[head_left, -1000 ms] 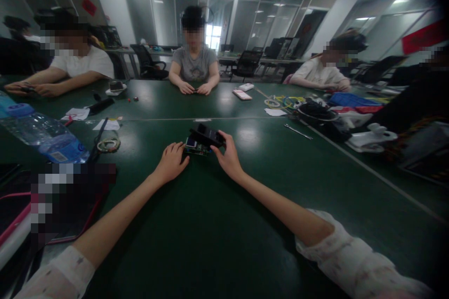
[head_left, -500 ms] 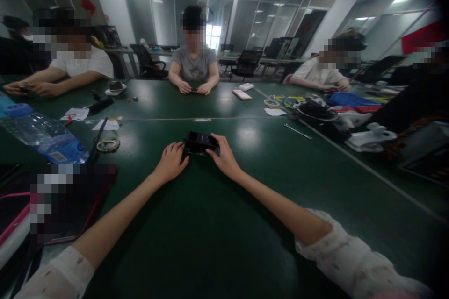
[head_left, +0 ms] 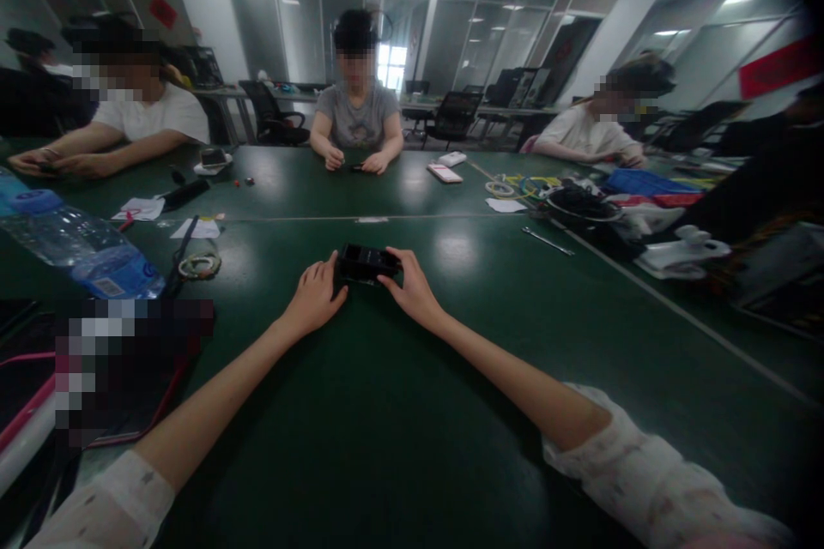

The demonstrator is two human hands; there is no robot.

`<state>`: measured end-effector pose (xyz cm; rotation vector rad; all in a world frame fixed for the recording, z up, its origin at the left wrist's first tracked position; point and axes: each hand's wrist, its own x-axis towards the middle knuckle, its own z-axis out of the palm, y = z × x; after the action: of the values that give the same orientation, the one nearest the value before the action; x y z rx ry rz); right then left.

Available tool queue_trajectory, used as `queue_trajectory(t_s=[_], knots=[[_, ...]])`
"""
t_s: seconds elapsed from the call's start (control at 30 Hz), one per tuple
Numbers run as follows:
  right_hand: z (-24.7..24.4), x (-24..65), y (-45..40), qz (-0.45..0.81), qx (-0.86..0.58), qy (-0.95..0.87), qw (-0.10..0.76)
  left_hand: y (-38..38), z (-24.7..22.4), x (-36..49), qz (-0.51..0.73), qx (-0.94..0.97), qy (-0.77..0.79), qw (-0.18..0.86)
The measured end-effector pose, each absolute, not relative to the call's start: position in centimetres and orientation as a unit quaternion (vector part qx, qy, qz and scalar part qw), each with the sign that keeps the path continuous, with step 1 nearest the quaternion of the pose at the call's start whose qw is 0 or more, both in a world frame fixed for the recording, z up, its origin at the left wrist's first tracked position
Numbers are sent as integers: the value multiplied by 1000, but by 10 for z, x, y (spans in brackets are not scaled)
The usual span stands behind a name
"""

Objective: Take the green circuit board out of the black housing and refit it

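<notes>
The person's two hands, left (head_left: 315, 296) and right (head_left: 412, 287), flank one black case (head_left: 368, 264) on the table (head_left: 386, 412), fingers half-curled at its ends, right pinching, left's grip unclear; beyond lie one wrench (head_left: 547, 241), one phone (head_left: 445, 173), three seated people

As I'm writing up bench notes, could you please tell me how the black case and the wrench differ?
The black case is dark and boxy, while the wrench is silvery and slender. The case sits between the left hand and right hand; the wrench lies untouched. Both are at the green table.
</notes>
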<state>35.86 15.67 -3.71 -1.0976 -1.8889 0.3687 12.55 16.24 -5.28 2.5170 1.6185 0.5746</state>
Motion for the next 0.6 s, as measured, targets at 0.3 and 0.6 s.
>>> queue_trajectory(t_s=[0.3, 0.6], knots=[[-40, 360, 158, 155, -454, -784, 395, 161, -49, 127, 185, 823, 534, 50], [-41, 360, 161, 167, -453, -784, 391, 164, -54, 126, 191, 827, 526, 40]])
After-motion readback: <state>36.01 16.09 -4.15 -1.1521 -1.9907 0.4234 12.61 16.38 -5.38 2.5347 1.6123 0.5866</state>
